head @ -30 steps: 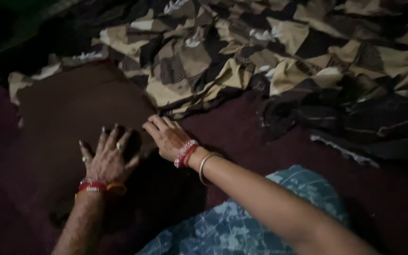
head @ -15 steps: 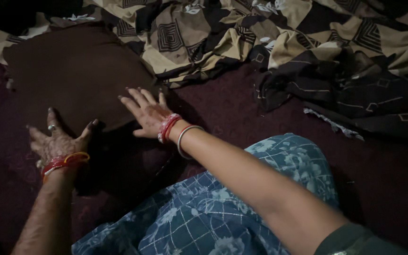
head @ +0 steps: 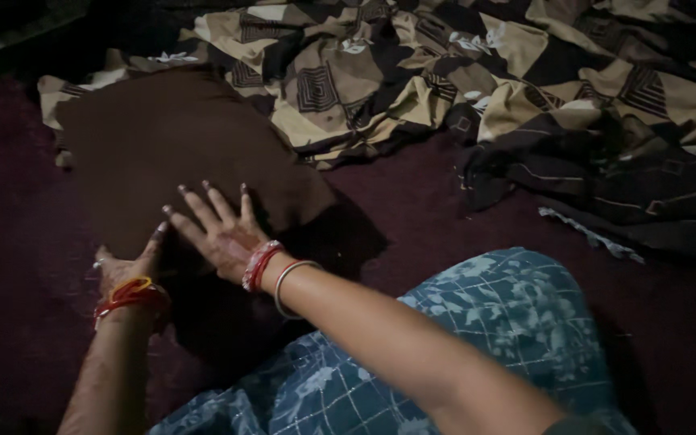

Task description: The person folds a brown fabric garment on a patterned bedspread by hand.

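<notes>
The pillow [head: 179, 153], dark brown and plain, lies flat on the maroon sheet [head: 445, 209], left of centre, with its far edge tucked against the quilt [head: 461, 80]. The quilt, patterned in tan, black and cream blocks, is heaped in folds across the top and right of the view, and a darker part of it spills down toward the right. In the foreground the person's knee is covered by blue checked cloth [head: 477, 322] printed with pale flowers.

The right hand [head: 219, 229] lies palm down on the pillow's near edge, fingers spread wide and straight, holding nothing. Red and silver bangles [head: 271, 270] ring its wrist.

The left hand [head: 126, 266] sits just beside it at the pillow's near left corner, its thumb raised toward the right hand; its fingers are in shadow, so how far they spread cannot be told. It wears red and yellow bangles at the wrist.
</notes>
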